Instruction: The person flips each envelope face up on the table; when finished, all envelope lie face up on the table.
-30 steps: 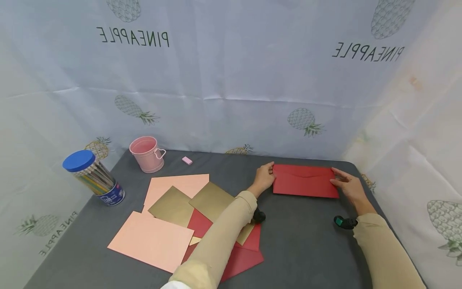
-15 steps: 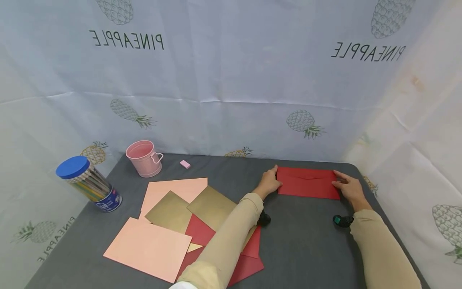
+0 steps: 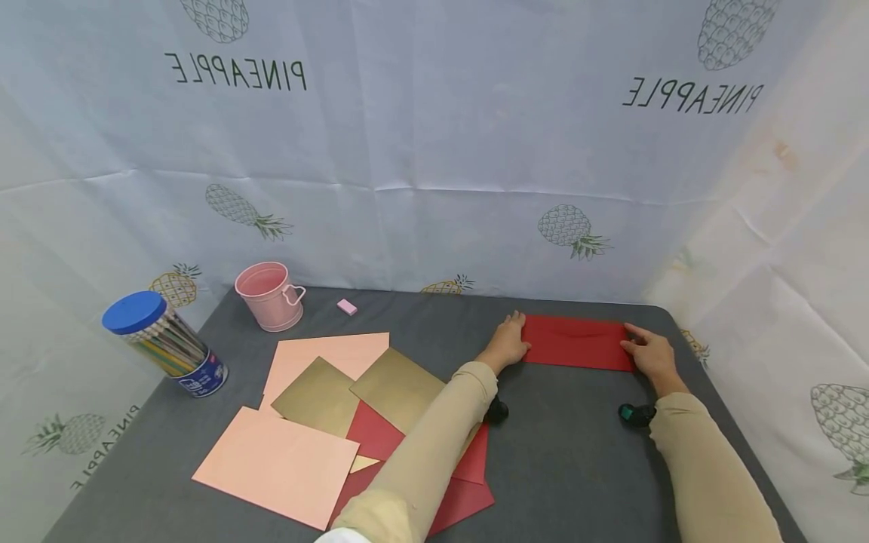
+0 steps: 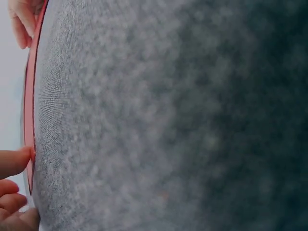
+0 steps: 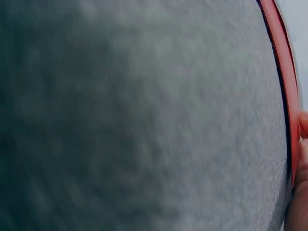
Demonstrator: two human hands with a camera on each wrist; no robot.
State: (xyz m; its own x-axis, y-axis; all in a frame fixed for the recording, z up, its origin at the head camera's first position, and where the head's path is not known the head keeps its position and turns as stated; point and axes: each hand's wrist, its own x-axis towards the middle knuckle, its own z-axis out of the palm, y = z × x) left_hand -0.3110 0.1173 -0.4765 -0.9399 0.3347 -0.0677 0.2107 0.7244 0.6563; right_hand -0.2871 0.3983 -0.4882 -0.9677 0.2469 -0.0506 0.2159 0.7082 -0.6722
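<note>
A red envelope (image 3: 577,343) lies flat at the back right of the table, its long side running left to right. My left hand (image 3: 505,344) holds its left end, the thumb near the front corner and the fingers toward the back corner. At the opposite end my right hand (image 3: 652,357) grips the right edge between thumb and fingers. Seen edge-on in the left wrist view, the envelope (image 4: 30,96) is a thin red band with the left thumb (image 4: 17,161) against it. In the right wrist view, the right hand (image 5: 299,192) shows only partly, at the envelope's edge.
Pink sheets (image 3: 278,467), gold squares (image 3: 319,397) and red envelopes (image 3: 468,501) overlap at the left and centre, partly under my left sleeve. Behind them stand a pencil tub (image 3: 166,343) with a blue lid, a pink bucket (image 3: 270,298) and a pink eraser (image 3: 347,307).
The envelope has shifted slightly right against the table in the first half second, both hands staying at its ends. Its flap edge shows less plainly now. The head view has tilted a little.
</note>
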